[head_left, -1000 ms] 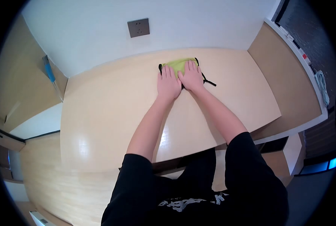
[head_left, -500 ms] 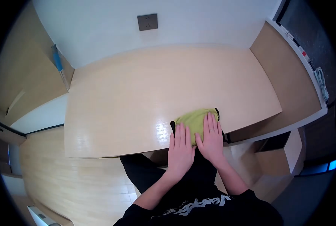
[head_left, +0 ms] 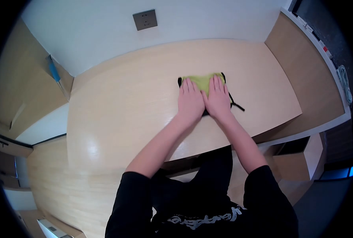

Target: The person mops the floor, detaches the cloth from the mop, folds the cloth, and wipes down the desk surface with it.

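A yellow-green cloth point(head_left: 202, 82) with black edging lies on the pale wooden desktop point(head_left: 125, 95), right of its middle. My left hand point(head_left: 190, 99) presses flat on the cloth's left part, fingers stretched toward the wall. Beside it, my right hand point(head_left: 218, 97) lies flat on the right part, its fingers also extended. Both thumbs come close together over the middle of the cloth. A black strap or loop sticks out from the cloth's right side. The part of the cloth beneath my palms is hidden.
A wall with a dark socket plate point(head_left: 145, 20) stands behind the desk. On the right rises a wooden side panel point(head_left: 303, 59) with a pale ledge holding a bundled light cord point(head_left: 344, 85). A blue-handled tool point(head_left: 54, 70) leans at the left corner.
Both hands have slid the cloth away from the desk's front edge toward the wall. My arms are now stretched further forward, and the view has shifted slightly.
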Action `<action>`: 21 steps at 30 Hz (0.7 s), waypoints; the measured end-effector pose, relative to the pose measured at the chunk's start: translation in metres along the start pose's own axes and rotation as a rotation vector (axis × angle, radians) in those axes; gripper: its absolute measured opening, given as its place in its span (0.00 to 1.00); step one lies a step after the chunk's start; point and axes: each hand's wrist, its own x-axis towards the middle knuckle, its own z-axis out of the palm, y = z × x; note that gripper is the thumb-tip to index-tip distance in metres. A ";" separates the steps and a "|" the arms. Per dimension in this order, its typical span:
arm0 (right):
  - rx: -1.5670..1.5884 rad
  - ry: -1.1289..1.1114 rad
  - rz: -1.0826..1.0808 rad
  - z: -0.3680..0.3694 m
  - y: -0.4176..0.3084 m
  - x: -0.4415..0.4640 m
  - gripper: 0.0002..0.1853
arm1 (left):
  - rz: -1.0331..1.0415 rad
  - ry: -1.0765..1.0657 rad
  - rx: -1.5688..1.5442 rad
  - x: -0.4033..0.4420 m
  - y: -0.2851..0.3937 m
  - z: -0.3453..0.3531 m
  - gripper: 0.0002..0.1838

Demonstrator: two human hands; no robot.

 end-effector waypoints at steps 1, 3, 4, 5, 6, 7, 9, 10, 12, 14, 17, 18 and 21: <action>-0.008 0.001 0.020 0.009 0.005 0.018 0.37 | 0.004 -0.001 0.000 0.016 -0.004 0.010 0.26; -0.014 0.006 0.042 0.019 0.016 0.051 0.37 | -0.038 0.046 -0.011 0.043 -0.011 0.027 0.28; -0.021 -0.001 0.040 0.024 0.020 0.064 0.38 | -0.038 0.043 -0.009 0.052 -0.014 0.036 0.28; -0.028 -0.006 0.038 0.027 0.024 0.076 0.38 | -0.039 0.083 -0.023 0.061 -0.017 0.043 0.28; -0.006 -0.006 0.040 0.029 0.028 0.087 0.38 | -0.041 0.124 -0.037 0.071 -0.020 0.049 0.28; -0.005 -0.011 0.041 0.033 0.032 0.099 0.38 | -0.042 0.119 -0.038 0.083 -0.024 0.057 0.28; 0.018 0.012 0.043 0.041 0.040 0.120 0.38 | -0.043 0.102 -0.053 0.104 -0.031 0.068 0.28; 0.041 0.044 0.055 0.048 0.042 0.129 0.38 | -0.044 0.076 -0.036 0.113 -0.034 0.073 0.28; 0.016 0.063 0.064 0.056 0.047 0.149 0.37 | -0.024 0.110 -0.063 0.132 -0.042 0.085 0.27; -0.002 0.072 0.075 0.065 0.051 0.165 0.37 | -0.009 0.134 -0.086 0.147 -0.049 0.096 0.25; -0.005 0.071 0.089 0.071 0.058 0.192 0.37 | 0.006 0.105 -0.095 0.175 -0.056 0.104 0.25; -0.007 0.069 0.097 0.073 0.059 0.199 0.37 | -0.003 0.064 -0.088 0.182 -0.057 0.104 0.25; -0.003 0.030 0.101 0.079 0.066 0.217 0.38 | -0.047 0.058 -0.057 0.193 -0.058 0.120 0.24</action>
